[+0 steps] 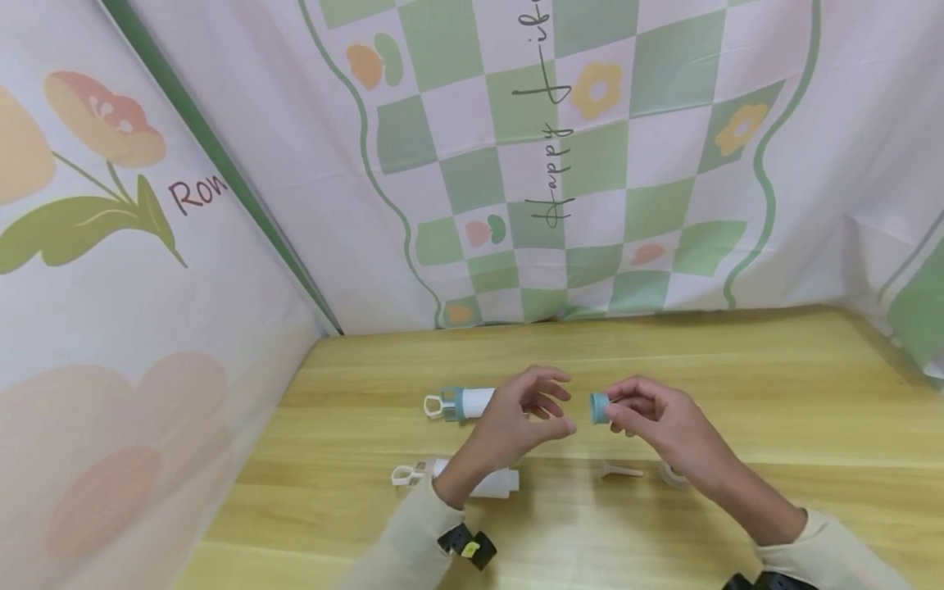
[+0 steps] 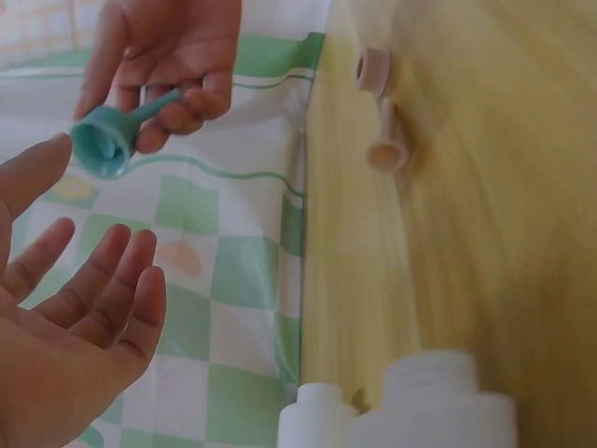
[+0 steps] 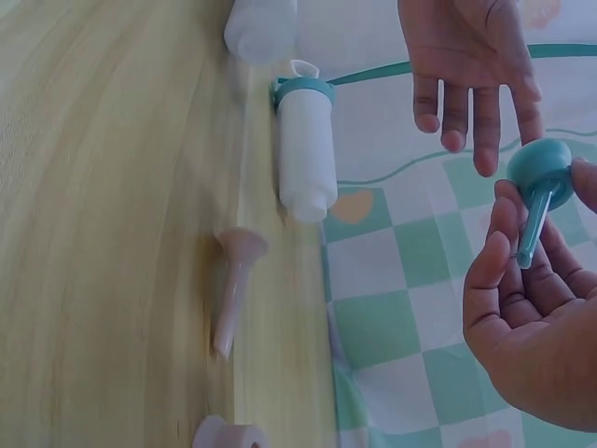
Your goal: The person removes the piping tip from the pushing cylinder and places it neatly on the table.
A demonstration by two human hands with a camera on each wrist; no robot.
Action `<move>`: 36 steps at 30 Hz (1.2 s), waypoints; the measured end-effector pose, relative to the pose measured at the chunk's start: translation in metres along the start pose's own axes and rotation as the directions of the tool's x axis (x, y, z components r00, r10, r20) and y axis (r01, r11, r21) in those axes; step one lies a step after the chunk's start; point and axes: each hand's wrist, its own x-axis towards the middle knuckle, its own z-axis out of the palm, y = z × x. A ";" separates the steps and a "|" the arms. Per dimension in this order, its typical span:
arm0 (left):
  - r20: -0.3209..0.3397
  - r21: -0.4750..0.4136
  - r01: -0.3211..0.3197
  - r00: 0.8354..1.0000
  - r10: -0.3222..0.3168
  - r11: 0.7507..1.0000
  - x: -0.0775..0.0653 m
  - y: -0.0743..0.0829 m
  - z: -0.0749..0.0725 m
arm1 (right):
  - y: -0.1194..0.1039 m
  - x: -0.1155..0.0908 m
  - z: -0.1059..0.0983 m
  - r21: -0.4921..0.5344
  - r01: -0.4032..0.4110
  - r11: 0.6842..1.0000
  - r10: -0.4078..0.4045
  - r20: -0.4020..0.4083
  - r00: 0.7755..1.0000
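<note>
My right hand (image 1: 667,422) pinches a teal funnel-shaped piece (image 1: 600,407) above the table. In the left wrist view, the wide hollow mouth of this teal piece (image 2: 104,145) faces my left hand, and its thin stem runs back toward the right palm. Facing it, with a small gap between, my left hand (image 1: 519,414) has its fingers spread and holds nothing. Behind the left hand lies a white bottle (image 1: 478,402) with a teal collar and a white loop handle. A second white bottle (image 1: 497,483), partly covered by the left forearm, lies nearer me.
On the wooden table (image 1: 811,393), a pale pink funnel-shaped piece (image 1: 621,470) with a thin stem lies below the hands. A pink ring-like cap (image 1: 673,475) sits beside the right wrist. Patterned cloth (image 1: 590,164) hangs at the back and left.
</note>
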 end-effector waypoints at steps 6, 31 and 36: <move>-0.024 0.039 -0.039 0.999 0.040 0.999 -0.007 -0.005 0.012 | 0.002 0.001 0.007 0.011 -0.010 1.000 0.010 0.009 1.000; -0.102 -0.031 -0.063 0.993 0.060 0.998 -0.004 -0.012 0.029 | 0.005 0.000 0.010 0.020 -0.038 0.999 0.037 0.046 0.998; -0.126 -0.064 -0.065 0.990 0.056 0.996 -0.004 -0.010 0.025 | 0.007 0.000 0.008 0.028 -0.028 0.999 0.027 0.039 0.999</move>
